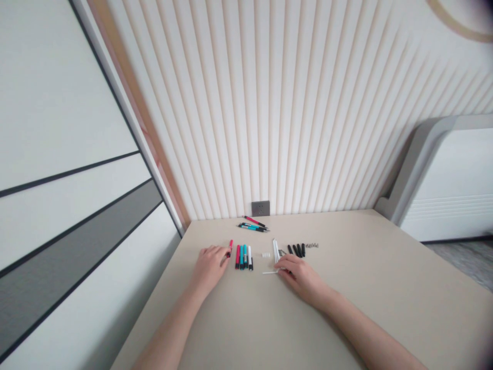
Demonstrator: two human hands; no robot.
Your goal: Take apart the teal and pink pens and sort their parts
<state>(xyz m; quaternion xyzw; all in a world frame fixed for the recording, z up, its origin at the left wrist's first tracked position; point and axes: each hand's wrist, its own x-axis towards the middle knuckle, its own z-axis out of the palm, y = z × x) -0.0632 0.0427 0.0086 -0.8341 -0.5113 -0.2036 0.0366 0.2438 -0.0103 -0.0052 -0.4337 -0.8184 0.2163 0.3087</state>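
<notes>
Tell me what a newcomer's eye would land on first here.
Probably the colorful row of pen barrels, bright against the beige table. Left of it, the left hand holds a red barrel; right of it, the right hand is at the thin white tubes. The ribbed wall rises behind.

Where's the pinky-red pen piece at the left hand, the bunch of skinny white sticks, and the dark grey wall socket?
Pinky-red plastic pen piece [231,244]: head view, uncovered upper end.
Bunched slim white sticks [276,250]: head view, visible middle.
Dark grey rectangular wall socket [261,208]: head view, front plate.
</notes>
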